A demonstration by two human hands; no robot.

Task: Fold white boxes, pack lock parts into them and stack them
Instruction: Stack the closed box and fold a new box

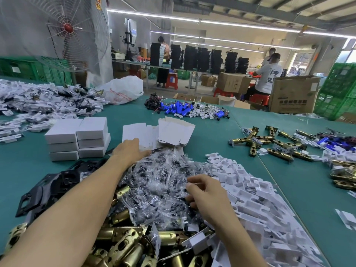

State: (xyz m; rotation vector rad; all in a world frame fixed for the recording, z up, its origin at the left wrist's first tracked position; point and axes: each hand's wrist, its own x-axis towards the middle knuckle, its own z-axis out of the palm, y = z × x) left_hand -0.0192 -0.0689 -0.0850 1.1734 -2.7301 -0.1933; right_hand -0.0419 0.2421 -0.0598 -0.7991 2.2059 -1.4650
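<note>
Item: I am laying left hand (131, 149), fingers flat, on blanks (137, 132) beside stacked boxes (77, 139); right hand (208, 195) is curling into bags (158, 176), grip unclear. Risk: blanks are overlapping, so I may be lifting two.

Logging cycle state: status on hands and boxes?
Left hand open, fingertips on the flat boxes. Right hand curled in the bag pile, grip unclear. Folded boxes stacked at left. Nothing in the way.
</note>
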